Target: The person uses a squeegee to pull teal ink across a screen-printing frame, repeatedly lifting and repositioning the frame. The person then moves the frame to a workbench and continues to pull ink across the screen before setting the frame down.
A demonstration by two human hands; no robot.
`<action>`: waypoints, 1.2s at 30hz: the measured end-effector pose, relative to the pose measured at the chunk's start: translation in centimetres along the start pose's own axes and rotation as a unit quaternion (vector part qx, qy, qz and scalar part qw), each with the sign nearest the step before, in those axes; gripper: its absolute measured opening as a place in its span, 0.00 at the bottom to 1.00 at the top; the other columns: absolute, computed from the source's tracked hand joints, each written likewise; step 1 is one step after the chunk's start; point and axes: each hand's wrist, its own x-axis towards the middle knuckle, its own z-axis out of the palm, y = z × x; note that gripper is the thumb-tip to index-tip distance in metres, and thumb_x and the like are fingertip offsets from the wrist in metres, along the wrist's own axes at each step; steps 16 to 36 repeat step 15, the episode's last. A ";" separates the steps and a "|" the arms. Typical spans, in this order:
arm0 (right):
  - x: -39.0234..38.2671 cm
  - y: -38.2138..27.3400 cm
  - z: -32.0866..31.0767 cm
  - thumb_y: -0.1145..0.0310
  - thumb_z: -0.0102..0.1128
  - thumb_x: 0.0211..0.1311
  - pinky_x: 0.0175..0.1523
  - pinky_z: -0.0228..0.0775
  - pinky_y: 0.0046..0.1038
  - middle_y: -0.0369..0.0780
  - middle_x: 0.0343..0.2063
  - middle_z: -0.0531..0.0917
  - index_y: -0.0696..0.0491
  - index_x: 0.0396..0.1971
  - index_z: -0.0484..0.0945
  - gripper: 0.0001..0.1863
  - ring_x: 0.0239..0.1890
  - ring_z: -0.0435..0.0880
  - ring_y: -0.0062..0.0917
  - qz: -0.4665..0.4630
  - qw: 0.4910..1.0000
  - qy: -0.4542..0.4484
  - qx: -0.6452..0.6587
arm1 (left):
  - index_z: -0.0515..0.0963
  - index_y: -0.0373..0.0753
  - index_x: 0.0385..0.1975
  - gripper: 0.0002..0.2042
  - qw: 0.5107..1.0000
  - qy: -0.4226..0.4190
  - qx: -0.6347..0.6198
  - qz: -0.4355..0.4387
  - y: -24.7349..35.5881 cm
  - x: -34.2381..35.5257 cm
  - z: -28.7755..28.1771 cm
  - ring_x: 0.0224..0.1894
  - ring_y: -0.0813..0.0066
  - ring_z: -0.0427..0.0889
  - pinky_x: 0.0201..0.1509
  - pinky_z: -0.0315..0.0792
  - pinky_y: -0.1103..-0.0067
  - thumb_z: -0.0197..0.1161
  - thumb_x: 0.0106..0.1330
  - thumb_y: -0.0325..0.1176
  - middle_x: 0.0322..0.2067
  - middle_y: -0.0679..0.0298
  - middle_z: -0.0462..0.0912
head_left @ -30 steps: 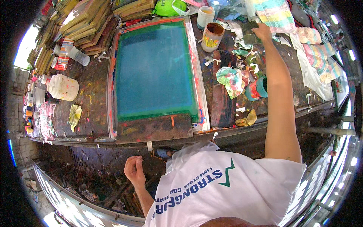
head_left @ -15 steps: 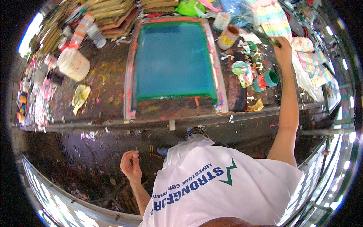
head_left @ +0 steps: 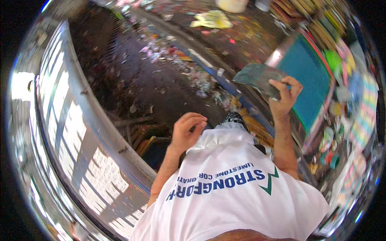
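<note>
My right hand [head_left: 286,94] grips a flat, dark grey-green scraper-like piece [head_left: 255,76] by one end. Its broad blade points left, over the table's front edge; its exact kind is not plain. Just beyond that hand, a printing screen [head_left: 307,76] with blue-green mesh and a stained, pinkish rim lies on the table. My left hand [head_left: 188,130] hovers in front of my white shirt. Its fingers are loosely curled toward the thumb, and nothing shows in them.
On the stained table [head_left: 253,32] lie a crumpled yellow cloth [head_left: 212,19], a white bucket [head_left: 232,5] and stacked frames [head_left: 317,14]. To the right are a green cup [head_left: 331,160] and striped cloth [head_left: 364,116]. Scraps litter the floor; a pale-edged barrier [head_left: 96,108] curves along the left.
My view has swung left, so the screen now sits at the right. My right hand has come back from the table's far right with the scraper-like piece. My left hand stays curled.
</note>
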 end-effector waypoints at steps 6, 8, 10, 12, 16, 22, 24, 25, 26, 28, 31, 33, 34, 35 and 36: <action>6.3 -9.9 14.8 0.84 0.67 0.35 0.45 0.76 0.35 0.40 0.44 0.79 0.45 0.45 0.89 0.30 0.44 0.81 0.37 -0.013 0.971 -0.112 0.210 | 0.79 0.34 0.60 0.18 0.960 0.172 -0.080 -0.204 -2.7 -3.5 -2.9 0.40 0.77 0.85 0.45 0.79 0.79 0.67 0.70 0.20 0.45 0.59 0.87; 9.0 -12.0 18.2 0.84 0.66 0.36 0.42 0.78 0.35 0.39 0.43 0.80 0.46 0.46 0.89 0.30 0.41 0.84 0.37 -0.048 0.959 -0.129 0.248 | 0.78 0.33 0.60 0.17 0.925 0.233 -0.127 -0.273 -4.3 -4.0 -4.0 0.41 0.78 0.85 0.46 0.79 0.80 0.66 0.72 0.21 0.46 0.60 0.87; 12.5 -13.6 21.7 0.84 0.66 0.36 0.40 0.80 0.37 0.38 0.41 0.82 0.47 0.47 0.88 0.31 0.37 0.86 0.37 -0.095 0.950 -0.128 0.270 | 0.78 0.32 0.60 0.16 0.912 0.257 -0.104 -0.303 -6.1 -3.5 -6.0 0.43 0.79 0.84 0.49 0.79 0.80 0.65 0.75 0.23 0.45 0.61 0.87; 15.8 -15.2 25.4 0.82 0.67 0.39 0.42 0.82 0.36 0.39 0.44 0.85 0.48 0.48 0.87 0.29 0.40 0.89 0.37 -0.119 0.948 -0.116 0.271 | 0.78 0.33 0.60 0.16 0.889 0.290 -0.109 -0.337 -8.2 -1.9 -8.5 0.43 0.79 0.84 0.49 0.79 0.79 0.65 0.75 0.23 0.45 0.61 0.87; 20.0 -17.0 31.0 0.80 0.68 0.48 0.47 0.85 0.32 0.40 0.52 0.87 0.48 0.48 0.87 0.23 0.46 0.91 0.36 -0.128 0.943 -0.095 0.292 | 0.78 0.33 0.60 0.15 0.887 0.328 -0.105 -0.307 -11.8 1.1 -13.2 0.44 0.78 0.85 0.50 0.80 0.79 0.65 0.76 0.24 0.46 0.60 0.87; 20.0 -17.0 31.0 0.80 0.68 0.48 0.47 0.85 0.32 0.40 0.52 0.87 0.48 0.48 0.87 0.23 0.46 0.91 0.36 -0.128 0.943 -0.095 0.292 | 0.78 0.33 0.60 0.15 0.887 0.328 -0.105 -0.307 -11.8 1.1 -13.2 0.44 0.78 0.85 0.50 0.80 0.79 0.65 0.76 0.24 0.46 0.60 0.87; 20.0 -17.0 31.0 0.80 0.68 0.48 0.47 0.85 0.32 0.40 0.52 0.87 0.48 0.48 0.87 0.23 0.46 0.91 0.36 -0.128 0.943 -0.095 0.292 | 0.78 0.33 0.60 0.15 0.887 0.328 -0.105 -0.307 -11.8 1.1 -13.2 0.44 0.78 0.85 0.50 0.80 0.79 0.65 0.76 0.24 0.46 0.60 0.87; 20.0 -17.0 31.0 0.80 0.68 0.48 0.47 0.85 0.32 0.40 0.52 0.87 0.48 0.48 0.87 0.23 0.46 0.91 0.36 -0.128 0.943 -0.095 0.292 | 0.78 0.33 0.60 0.15 0.887 0.328 -0.105 -0.307 -11.8 1.1 -13.2 0.44 0.78 0.85 0.50 0.80 0.79 0.65 0.76 0.24 0.46 0.60 0.87; 20.0 -17.0 31.0 0.80 0.68 0.48 0.47 0.85 0.32 0.40 0.52 0.87 0.48 0.48 0.87 0.23 0.46 0.91 0.36 -0.128 0.943 -0.095 0.292 | 0.78 0.33 0.60 0.15 0.887 0.328 -0.105 -0.307 -11.8 1.1 -13.2 0.44 0.78 0.85 0.50 0.80 0.79 0.65 0.76 0.24 0.46 0.60 0.87; 20.0 -17.0 31.0 0.80 0.68 0.48 0.47 0.85 0.32 0.40 0.52 0.87 0.48 0.48 0.87 0.23 0.46 0.91 0.36 -0.128 0.943 -0.095 0.292 | 0.78 0.33 0.60 0.15 0.887 0.328 -0.105 -0.307 -11.8 1.1 -13.2 0.44 0.78 0.85 0.50 0.80 0.79 0.65 0.76 0.24 0.46 0.60 0.87; 20.0 -17.0 31.0 0.80 0.68 0.48 0.47 0.85 0.32 0.40 0.52 0.87 0.48 0.48 0.87 0.23 0.46 0.91 0.36 -0.128 0.943 -0.095 0.292 | 0.78 0.33 0.60 0.15 0.887 0.328 -0.105 -0.307 -11.8 1.1 -13.2 0.44 0.78 0.85 0.50 0.80 0.79 0.65 0.76 0.24 0.46 0.60 0.87; 20.0 -17.0 31.0 0.80 0.68 0.48 0.47 0.85 0.32 0.40 0.52 0.87 0.48 0.48 0.87 0.23 0.46 0.91 0.36 -0.128 0.943 -0.095 0.292 | 0.78 0.33 0.60 0.15 0.887 0.328 -0.105 -0.307 -11.8 1.1 -13.2 0.44 0.78 0.85 0.50 0.80 0.79 0.65 0.76 0.24 0.46 0.60 0.87; 20.0 -17.0 31.0 0.80 0.68 0.48 0.47 0.85 0.32 0.40 0.52 0.87 0.48 0.48 0.87 0.23 0.46 0.91 0.36 -0.128 0.943 -0.095 0.292 | 0.78 0.33 0.60 0.15 0.887 0.328 -0.105 -0.307 -11.8 1.1 -13.2 0.44 0.78 0.85 0.50 0.80 0.79 0.65 0.76 0.24 0.46 0.60 0.87; 20.0 -17.0 31.0 0.80 0.68 0.48 0.47 0.85 0.32 0.40 0.52 0.87 0.48 0.48 0.87 0.23 0.46 0.91 0.36 -0.128 0.943 -0.095 0.292 | 0.78 0.33 0.60 0.15 0.887 0.328 -0.105 -0.307 -11.8 1.1 -13.2 0.44 0.78 0.85 0.50 0.80 0.79 0.65 0.76 0.24 0.46 0.60 0.87; 20.0 -17.0 31.0 0.80 0.68 0.48 0.47 0.85 0.32 0.40 0.52 0.87 0.48 0.48 0.87 0.23 0.46 0.91 0.36 -0.128 0.943 -0.095 0.292 | 0.78 0.33 0.60 0.15 0.887 0.328 -0.105 -0.307 -11.8 1.1 -13.2 0.44 0.78 0.85 0.50 0.80 0.79 0.65 0.76 0.24 0.46 0.60 0.87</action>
